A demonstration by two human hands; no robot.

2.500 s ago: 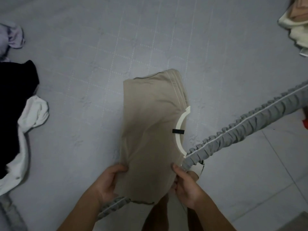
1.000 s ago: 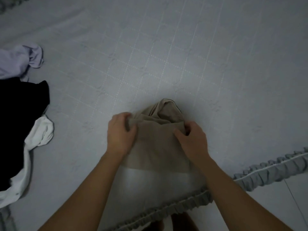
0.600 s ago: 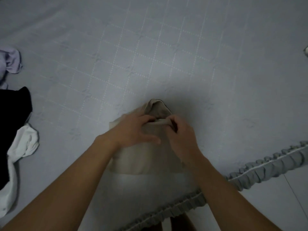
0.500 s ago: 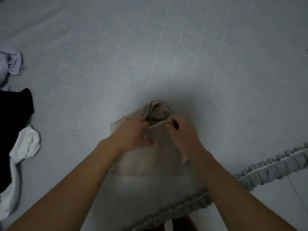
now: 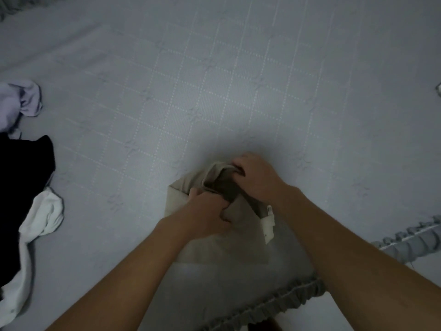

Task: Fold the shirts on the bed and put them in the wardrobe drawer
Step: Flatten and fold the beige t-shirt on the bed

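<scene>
beige shirt (image 5: 214, 244) lies partly folded on the grey bed (image 5: 214, 80), close to its near ruffled edge (image 5: 274, 304). left hand (image 5: 205, 216) closed on a fold at the shirt's middle. right hand (image 5: 257, 177) closed on the bunched far end, fingers curled into the cloth. white collar trim with label (image 5: 268, 223) sticks out on the right side. black garment (image 5: 21, 192), white garment (image 5: 35, 230) and lilac garment (image 5: 19, 101) sit piled at the bed's left edge, well apart from the shirt.
</scene>
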